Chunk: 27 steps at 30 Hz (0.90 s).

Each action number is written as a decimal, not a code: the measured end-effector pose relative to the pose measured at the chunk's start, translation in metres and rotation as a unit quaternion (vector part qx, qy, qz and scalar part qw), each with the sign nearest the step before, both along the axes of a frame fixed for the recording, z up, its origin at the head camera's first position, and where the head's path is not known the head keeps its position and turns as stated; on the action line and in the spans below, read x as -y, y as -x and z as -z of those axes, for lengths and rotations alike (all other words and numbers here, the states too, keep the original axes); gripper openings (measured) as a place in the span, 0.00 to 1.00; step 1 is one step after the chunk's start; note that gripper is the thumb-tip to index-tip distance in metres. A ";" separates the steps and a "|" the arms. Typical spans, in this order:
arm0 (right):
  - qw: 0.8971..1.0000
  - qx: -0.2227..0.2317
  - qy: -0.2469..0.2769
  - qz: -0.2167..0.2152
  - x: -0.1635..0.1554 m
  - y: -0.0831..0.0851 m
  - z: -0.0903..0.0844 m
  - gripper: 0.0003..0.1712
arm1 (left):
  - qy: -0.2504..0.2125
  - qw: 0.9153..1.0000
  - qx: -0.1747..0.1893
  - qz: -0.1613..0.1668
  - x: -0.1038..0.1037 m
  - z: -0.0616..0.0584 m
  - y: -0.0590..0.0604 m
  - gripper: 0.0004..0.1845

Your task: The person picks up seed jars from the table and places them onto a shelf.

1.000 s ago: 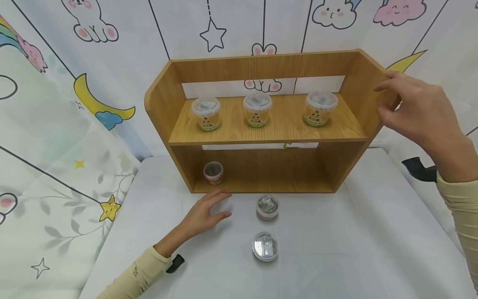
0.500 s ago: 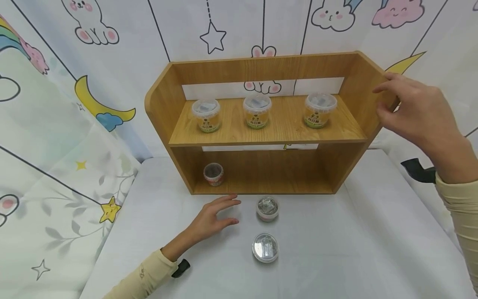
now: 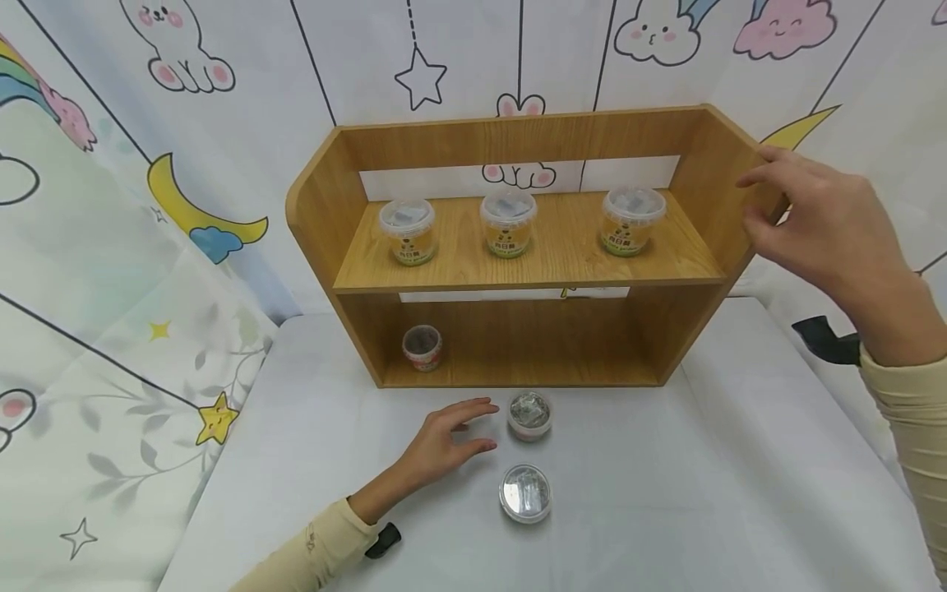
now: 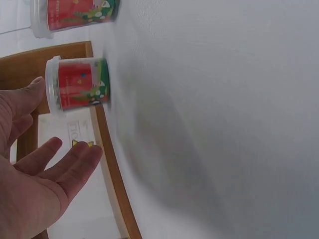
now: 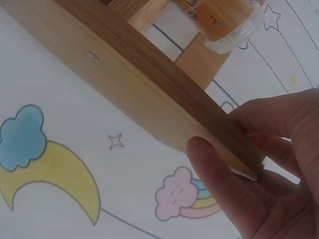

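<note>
Head view bright, light even and diffuse – faint soft shadows on the white table (image 3: 629, 510), glare on the front tub (image 3: 525, 493), lower bay of the wooden shelf (image 3: 518, 287) shaded. Left wrist view dimmer and greyer, a broad soft-edged shadow crossing the tabletop. Right wrist view slightly hazy – right hand (image 5: 279, 201) dark against the pale backdrop (image 5: 134, 174), fine detail soft.

Left hand (image 3: 442, 450) near a lidded tub (image 3: 529, 416), right hand (image 3: 832, 222) at the side of a wooden shelf (image 3: 562, 259).
</note>
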State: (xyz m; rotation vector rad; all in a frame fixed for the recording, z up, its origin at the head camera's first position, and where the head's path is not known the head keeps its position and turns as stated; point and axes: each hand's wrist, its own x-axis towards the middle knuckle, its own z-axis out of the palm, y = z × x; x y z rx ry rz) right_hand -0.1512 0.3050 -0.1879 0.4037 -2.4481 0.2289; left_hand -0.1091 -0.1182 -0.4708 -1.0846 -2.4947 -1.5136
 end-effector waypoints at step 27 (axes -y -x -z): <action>1.000 -0.005 0.013 -0.005 -0.003 0.000 0.001 0.18 | -0.052 0.994 0.092 -0.022 -0.044 0.006 0.005 0.18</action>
